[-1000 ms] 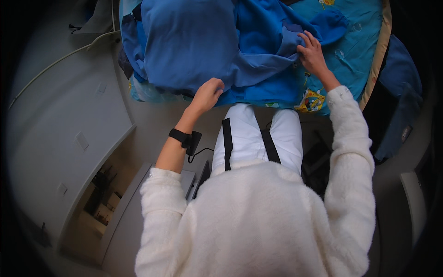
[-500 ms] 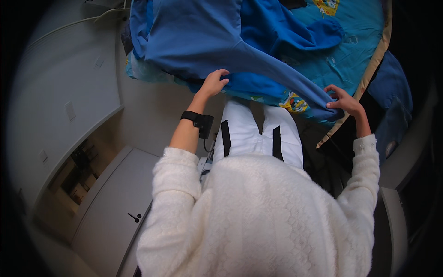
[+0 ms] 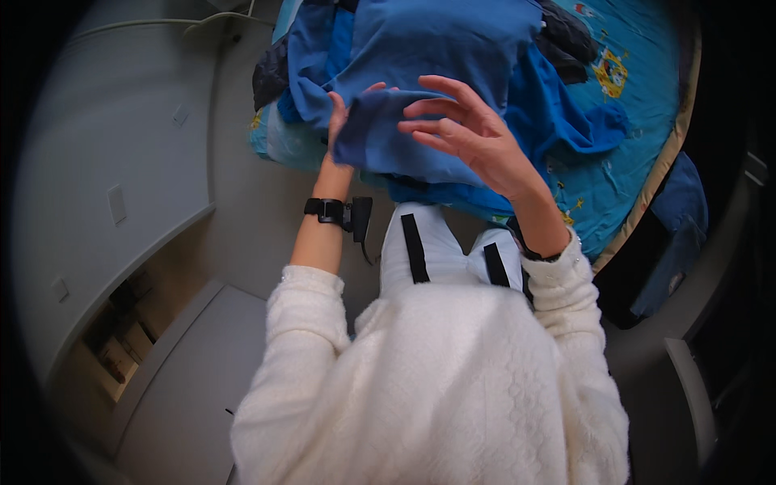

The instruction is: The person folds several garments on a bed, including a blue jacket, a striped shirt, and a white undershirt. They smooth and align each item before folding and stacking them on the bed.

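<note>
A blue garment with long sleeves lies on the patterned turquoise bedding. One of its sleeves is turned back across the body, its darker, motion-blurred end pointing left. Beside that end is my left hand, thumb raised and fingertips stretched flat over the cloth; the sleeve partly hides the palm. My right hand hovers above the sleeve with its fingers spread and nothing held in them. Beneath the garment, a brighter blue piece of clothing reaches out to the right.
Dark puffy clothing shows at the bed's far side, and another dark bundle at its left. Blue denim-like cloth hangs right of the bed's tan edge. A pale wall stands at left.
The sleeve, stretched out to the right before, is now folded leftward over the garment. My right hand has let go of its end and moved left; my left hand has shifted slightly left.
</note>
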The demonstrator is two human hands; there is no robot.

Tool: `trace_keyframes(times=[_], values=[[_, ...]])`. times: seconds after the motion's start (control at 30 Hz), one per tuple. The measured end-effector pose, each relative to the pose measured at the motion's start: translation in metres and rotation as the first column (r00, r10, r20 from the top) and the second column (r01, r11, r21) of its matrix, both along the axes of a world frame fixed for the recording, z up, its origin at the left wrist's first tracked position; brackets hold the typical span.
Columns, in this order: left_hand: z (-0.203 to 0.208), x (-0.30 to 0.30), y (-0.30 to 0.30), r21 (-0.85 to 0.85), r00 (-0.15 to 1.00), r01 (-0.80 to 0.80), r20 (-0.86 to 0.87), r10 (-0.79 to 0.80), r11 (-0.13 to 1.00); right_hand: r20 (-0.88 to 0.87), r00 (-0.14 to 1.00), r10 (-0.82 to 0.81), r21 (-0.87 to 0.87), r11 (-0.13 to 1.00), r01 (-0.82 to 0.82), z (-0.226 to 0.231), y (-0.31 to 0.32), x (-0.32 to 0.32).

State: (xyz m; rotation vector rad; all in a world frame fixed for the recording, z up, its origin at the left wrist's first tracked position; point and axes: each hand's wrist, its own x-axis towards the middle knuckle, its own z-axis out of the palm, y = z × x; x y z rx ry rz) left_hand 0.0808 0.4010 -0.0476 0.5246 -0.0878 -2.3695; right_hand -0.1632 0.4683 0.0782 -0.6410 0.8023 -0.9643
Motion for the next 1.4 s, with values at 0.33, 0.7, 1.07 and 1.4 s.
trace_keyframes(times=[0.33,0.7,1.07,1.4], values=[[-0.079,0.085,-0.059,0.073,0.438,0.079,0.894,-0.101,0.994,-0.930,-0.316,0.186,0.237,0.963,-0.132,-0.180,0.062,0.061],[-0.103,0.164,-0.194,-0.445,-0.046,0.477,0.849,0.527,0.758,-0.966,0.064,0.249,0.251,0.968,0.019,-0.188,0.068,0.040],[-0.141,0.187,-0.286,0.000,0.109,-0.161,0.994,0.018,0.987,-0.844,0.487,0.224,0.350,0.919,0.184,-0.154,0.098,0.037],[0.095,0.074,-0.152,-0.893,0.355,0.240,0.445,0.822,0.380,-0.458,0.868,-0.194,0.469,0.776,0.421,-0.139,0.038,0.053]])
